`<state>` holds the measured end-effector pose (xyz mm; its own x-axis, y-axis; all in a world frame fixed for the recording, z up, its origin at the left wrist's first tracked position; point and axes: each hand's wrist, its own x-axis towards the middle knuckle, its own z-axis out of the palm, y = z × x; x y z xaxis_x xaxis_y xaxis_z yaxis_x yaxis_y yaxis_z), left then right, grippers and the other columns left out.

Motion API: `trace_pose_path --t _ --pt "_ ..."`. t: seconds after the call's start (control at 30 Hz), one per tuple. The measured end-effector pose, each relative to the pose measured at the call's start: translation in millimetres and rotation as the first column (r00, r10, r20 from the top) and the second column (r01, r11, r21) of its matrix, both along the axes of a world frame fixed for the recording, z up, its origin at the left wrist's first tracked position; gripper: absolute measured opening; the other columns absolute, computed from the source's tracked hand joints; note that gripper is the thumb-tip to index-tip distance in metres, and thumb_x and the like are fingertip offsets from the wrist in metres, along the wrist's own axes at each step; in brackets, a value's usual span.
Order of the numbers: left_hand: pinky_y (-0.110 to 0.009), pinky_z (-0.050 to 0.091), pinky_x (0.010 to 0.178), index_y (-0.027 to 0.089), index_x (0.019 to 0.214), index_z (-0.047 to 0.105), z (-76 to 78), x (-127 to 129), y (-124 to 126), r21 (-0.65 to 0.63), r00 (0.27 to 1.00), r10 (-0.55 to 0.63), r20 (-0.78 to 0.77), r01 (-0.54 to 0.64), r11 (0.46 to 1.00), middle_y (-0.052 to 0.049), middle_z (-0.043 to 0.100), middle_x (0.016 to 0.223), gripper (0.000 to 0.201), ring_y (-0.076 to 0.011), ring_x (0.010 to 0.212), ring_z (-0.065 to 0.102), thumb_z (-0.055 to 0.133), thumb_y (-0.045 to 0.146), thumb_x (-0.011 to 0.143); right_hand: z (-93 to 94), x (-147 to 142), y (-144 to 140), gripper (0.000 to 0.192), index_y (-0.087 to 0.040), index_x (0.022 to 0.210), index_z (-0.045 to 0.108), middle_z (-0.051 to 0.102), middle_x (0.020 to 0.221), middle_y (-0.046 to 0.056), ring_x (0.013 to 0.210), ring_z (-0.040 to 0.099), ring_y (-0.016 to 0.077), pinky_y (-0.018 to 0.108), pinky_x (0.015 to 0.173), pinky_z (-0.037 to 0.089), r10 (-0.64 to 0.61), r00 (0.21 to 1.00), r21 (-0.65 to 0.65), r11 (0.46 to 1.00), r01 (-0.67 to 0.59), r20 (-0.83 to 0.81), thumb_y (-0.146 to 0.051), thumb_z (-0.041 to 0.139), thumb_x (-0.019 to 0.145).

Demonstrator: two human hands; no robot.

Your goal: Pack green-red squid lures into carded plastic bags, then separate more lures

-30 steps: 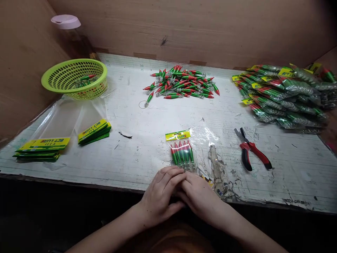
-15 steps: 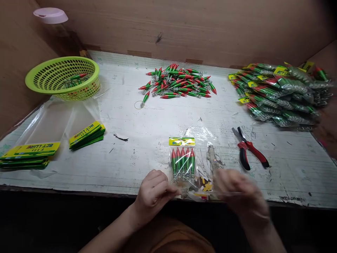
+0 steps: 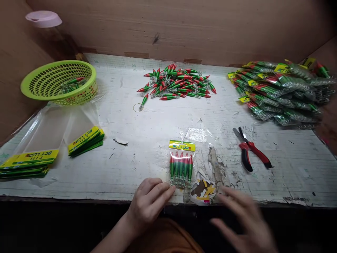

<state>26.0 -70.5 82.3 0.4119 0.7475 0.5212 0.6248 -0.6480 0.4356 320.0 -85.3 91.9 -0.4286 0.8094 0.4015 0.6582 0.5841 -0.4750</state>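
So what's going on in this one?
A person's left hand has its fingertips at the lower end of a clear packet of red-and-green lures lying near the front edge of the table. The right hand, blurred and open, is apart from the packet. Pliers lie to the right, loose lures heaped behind.

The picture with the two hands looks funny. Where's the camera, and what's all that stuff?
There's no machine: these are a person's bare hands, seen by a camera worn on their head, looking forward and down. The left hand is at the lower edge of a clear bag of five red-and-green lures. The right hand is blurry and open, with nothing visible in it. On the table are pliers, a loose lure pile, filled bags, yellow-topped flat bags and a green basket with lures inside.
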Motion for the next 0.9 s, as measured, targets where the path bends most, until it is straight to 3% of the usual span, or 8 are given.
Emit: trace_pose_path --t 0.07,0.13,0.27,0.43,0.53,0.67,0.77,0.9 --pt "-0.033 0.042 0.074 0.009 0.114 0.061 -0.1 -2 2 0.010 1.000 -0.025 0.006 0.025 1.000 -0.009 0.064 0.099 0.028 -0.0209 0.086 0.051 0.049 0.004 0.090 -11.8 -33 10 0.053 -0.012 0.134 0.047 0.052 0.129 0.014 0.123 0.044 0.0297 0.042 0.097 0.044 0.237 0.969 -0.008 0.972 -0.237 0.075 -0.009 0.062 0.083" --pt "-0.034 0.043 0.074 0.008 0.115 0.060 -0.5 -5 4 0.041 0.998 -0.055 -0.003 0.055 0.998 -0.010 0.064 0.100 0.028 -0.0211 0.087 0.052 0.043 0.007 0.093 -19.0 -54 19 0.049 -0.009 0.131 0.049 0.056 0.125 0.015 0.122 0.045 0.0275 0.041 0.096 0.045 0.297 0.955 0.007 0.955 -0.297 -0.029 -0.002 0.057 0.084" --pt "-0.033 0.046 0.076 0.009 0.116 0.060 -1.3 -9 2 0.079 0.995 -0.102 -0.011 0.103 0.992 -0.010 0.065 0.100 0.030 -0.0203 0.090 0.054 0.037 0.010 0.096 -18.5 -59 26 0.036 -0.013 0.116 0.058 0.062 0.109 0.012 0.104 0.056 0.0209 0.036 0.084 0.051 0.229 0.922 -0.097 0.958 -0.271 -0.311 0.003 0.052 0.084" --pt "-0.034 0.047 0.076 0.009 0.116 0.059 -1.4 -6 0 0.003 0.994 -0.107 0.007 0.107 0.994 -0.011 0.065 0.099 0.029 -0.0209 0.090 0.054 0.039 0.008 0.094 -13.8 -52 24 0.034 -0.018 0.107 0.059 0.063 0.103 0.009 0.090 0.057 0.0196 0.036 0.076 0.049 0.211 0.906 -0.174 0.941 -0.290 -0.368 0.003 0.056 0.080" --pt "-0.032 0.044 0.071 0.013 0.108 0.060 1.1 -1 0 -0.089 0.994 -0.071 0.084 0.078 0.993 -0.007 0.064 0.088 0.023 -0.0192 0.081 0.053 0.046 0.006 0.091 -14.1 -55 21 0.025 -0.019 0.100 0.056 0.063 0.090 0.006 0.083 0.057 0.0180 0.033 0.071 0.047 0.098 0.893 -0.267 0.935 -0.234 -0.440 0.000 0.052 0.084" --pt "-0.028 0.040 0.065 0.016 0.089 0.057 6.0 8 -1 -0.318 0.969 0.105 0.223 -0.030 0.948 -0.003 0.058 0.076 0.011 -0.0158 0.072 0.050 0.051 0.006 0.089 -15.2 -65 17 0.014 -0.019 0.090 0.053 0.056 0.080 0.003 0.076 0.053 0.0167 0.031 0.069 0.043 -0.079 0.905 -0.372 0.924 -0.092 -0.418 -0.006 0.047 0.089" --pt "-0.028 0.038 0.066 0.016 0.085 0.055 6.9 17 -4 -0.390 0.946 0.235 0.222 -0.135 0.911 -0.002 0.057 0.077 0.011 -0.0156 0.073 0.050 0.050 0.009 0.091 -17.6 -75 14 0.014 -0.019 0.089 0.050 0.052 0.078 0.003 0.074 0.049 0.0158 0.029 0.068 0.040 -0.166 0.912 -0.342 0.939 0.030 -0.376 -0.006 0.045 0.091" --pt "-0.031 0.033 0.065 0.017 0.084 0.053 3.9 30 -8 -0.357 0.916 0.368 0.158 -0.295 0.887 -0.001 0.056 0.076 0.011 -0.0168 0.071 0.048 0.049 0.011 0.092 -22.2 -90 15 0.013 -0.018 0.092 0.048 0.050 0.078 0.003 0.073 0.047 0.0148 0.027 0.068 0.039 -0.269 0.909 -0.231 0.952 0.201 -0.318 -0.005 0.045 0.091"
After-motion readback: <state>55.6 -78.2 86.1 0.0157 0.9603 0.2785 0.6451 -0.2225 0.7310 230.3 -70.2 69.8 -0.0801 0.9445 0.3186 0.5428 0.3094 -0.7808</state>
